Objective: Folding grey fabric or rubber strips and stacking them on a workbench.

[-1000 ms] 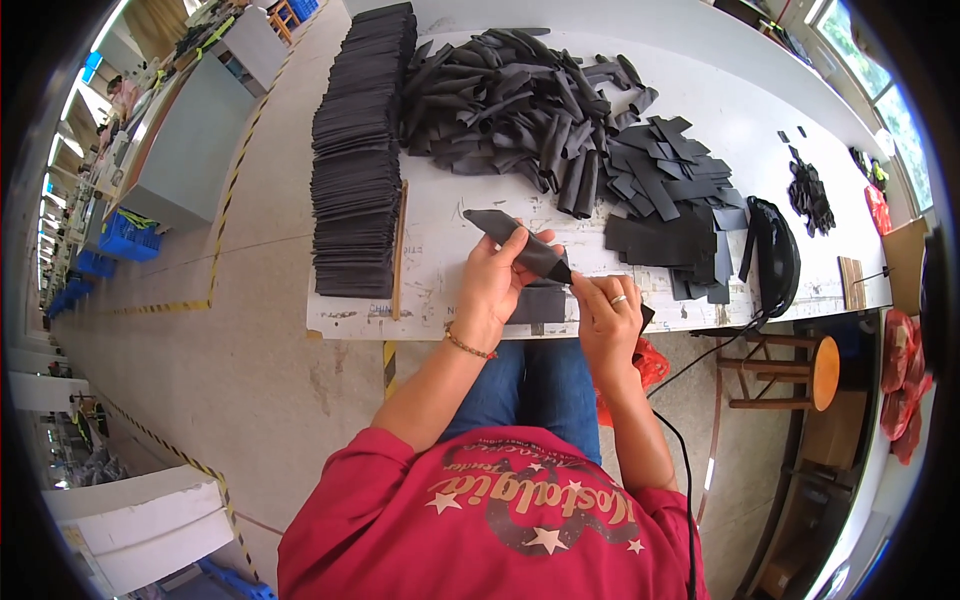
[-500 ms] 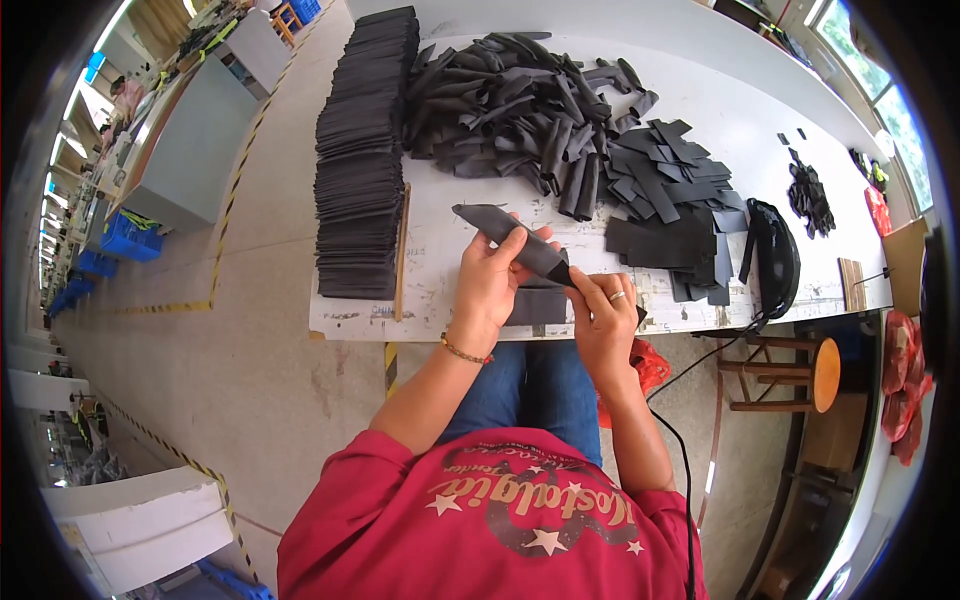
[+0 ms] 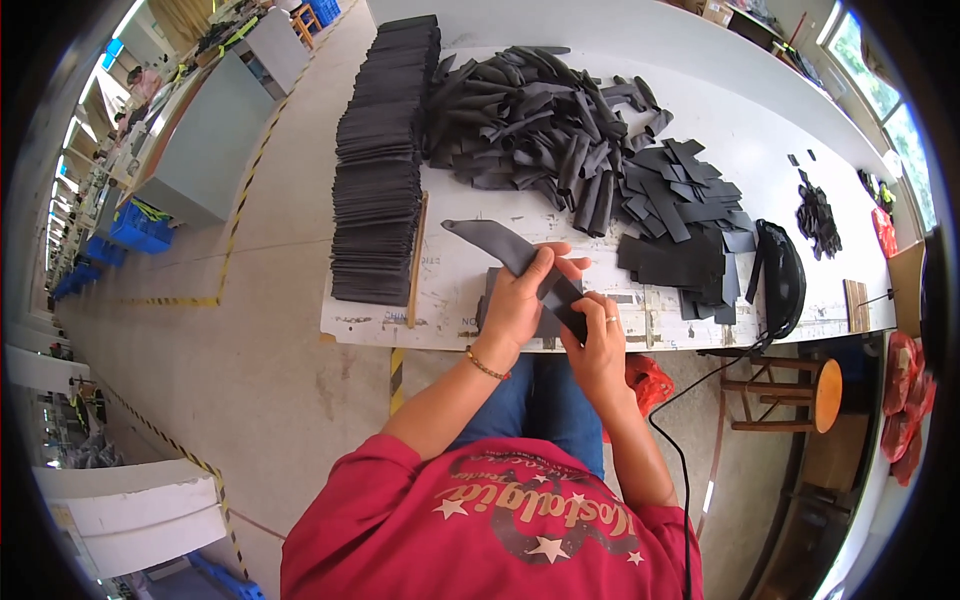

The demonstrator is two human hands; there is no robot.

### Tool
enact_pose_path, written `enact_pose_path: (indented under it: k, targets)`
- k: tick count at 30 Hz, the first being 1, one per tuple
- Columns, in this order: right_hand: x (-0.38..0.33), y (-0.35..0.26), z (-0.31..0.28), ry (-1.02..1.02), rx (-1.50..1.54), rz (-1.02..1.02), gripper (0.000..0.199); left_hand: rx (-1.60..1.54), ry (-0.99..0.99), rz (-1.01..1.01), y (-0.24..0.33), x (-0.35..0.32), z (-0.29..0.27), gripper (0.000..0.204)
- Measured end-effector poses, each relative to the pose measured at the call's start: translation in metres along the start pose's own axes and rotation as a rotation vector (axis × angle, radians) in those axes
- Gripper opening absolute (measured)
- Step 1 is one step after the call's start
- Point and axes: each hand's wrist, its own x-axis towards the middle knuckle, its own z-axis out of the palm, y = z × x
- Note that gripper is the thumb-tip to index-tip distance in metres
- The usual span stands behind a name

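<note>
Crowding table (image 3: 700, 40), black strips (image 3: 540, 120), possibly rubber, stack (image 3: 380, 170)

Lower end of dark strip (image 3: 520, 262) hidden under left hand (image 3: 518, 305) and right hand (image 3: 598, 338). Flat dark piece (image 3: 490, 300) on table (image 3: 450, 280) mostly covered by both hands. Fingertips tucked behind strip, grip unclear. Far workers top left too small to make out. Red bags (image 3: 905, 390) cut by right rim.
</note>
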Motion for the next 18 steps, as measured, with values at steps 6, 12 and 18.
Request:
enact_pose_path:
  k: [6,12,18]
  targets:
    - [0.012,-0.003,0.001,-0.046,0.081,0.002,0.037,-0.096,0.066,-0.026,-0.004,-0.004,0.005,0.028]
    - [0.009,0.002,-0.005,-0.037,0.091,-0.042,0.023,-0.121,0.021,-0.045,-0.017,-0.009,0.012,0.029]
    - [0.005,0.000,-0.010,-0.100,0.086,0.073,0.017,-0.108,0.086,-0.073,-0.022,-0.012,0.003,0.031]
